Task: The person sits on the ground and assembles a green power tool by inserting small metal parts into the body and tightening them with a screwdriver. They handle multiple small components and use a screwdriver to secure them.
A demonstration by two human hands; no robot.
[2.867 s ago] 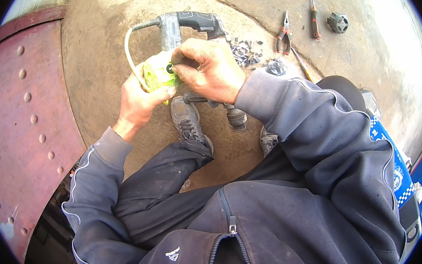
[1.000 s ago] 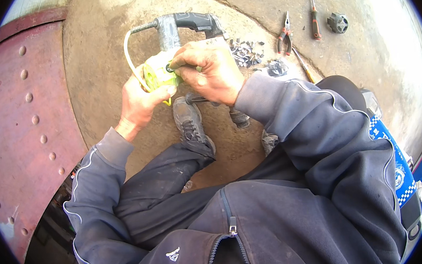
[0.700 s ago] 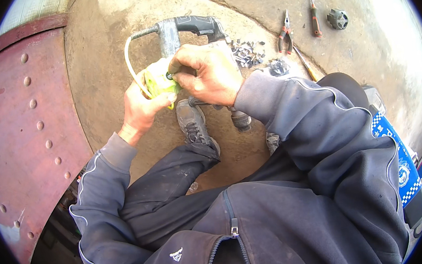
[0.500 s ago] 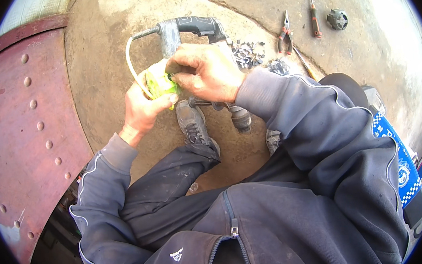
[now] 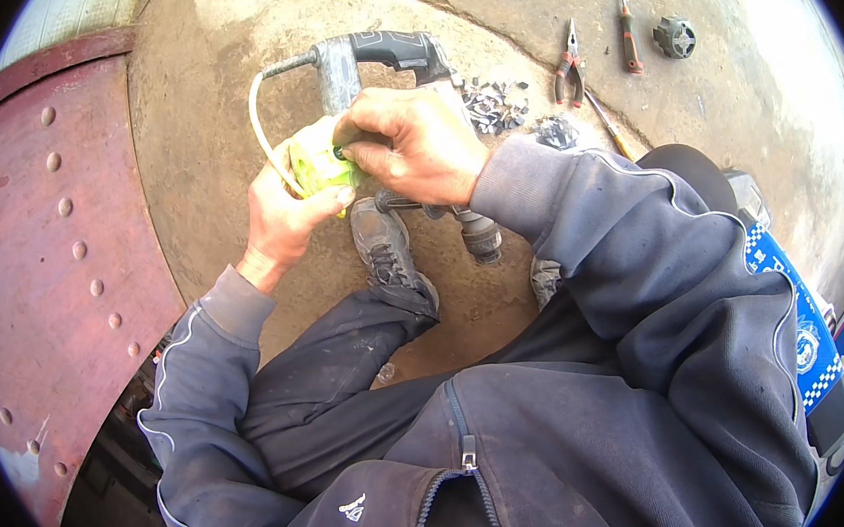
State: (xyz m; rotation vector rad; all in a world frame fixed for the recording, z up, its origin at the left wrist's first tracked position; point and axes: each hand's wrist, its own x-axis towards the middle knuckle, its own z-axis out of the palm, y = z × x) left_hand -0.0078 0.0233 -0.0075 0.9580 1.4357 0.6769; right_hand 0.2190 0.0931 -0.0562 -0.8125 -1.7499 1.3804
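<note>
My left hand (image 5: pixel 282 210) is closed around a bright yellow-green piece (image 5: pixel 309 165), whose kind I cannot make out. A pale cord (image 5: pixel 259 112) curves down to it from the dark cable sleeve of a rotary hammer drill (image 5: pixel 338 75). The drill lies on the floor just beyond my hands, its chuck (image 5: pixel 482 238) pointing toward me. My right hand (image 5: pixel 419 143) is closed, thumb and forefinger pinching a small dark bit (image 5: pixel 339 153) against the right side of the yellow-green piece. My right hand and wrist hide the middle of the drill.
Dark chips (image 5: pixel 497 106) and a crumpled clear bag (image 5: pixel 556 132) lie right of the drill. Farther right are red-handled pliers (image 5: pixel 570 75), a screwdriver (image 5: pixel 629 40), another screwdriver (image 5: pixel 611 126) and a round grey part (image 5: pixel 674 38). A riveted red metal panel (image 5: pixel 29 248) stands at left; a blue box (image 5: pixel 798 321) at right.
</note>
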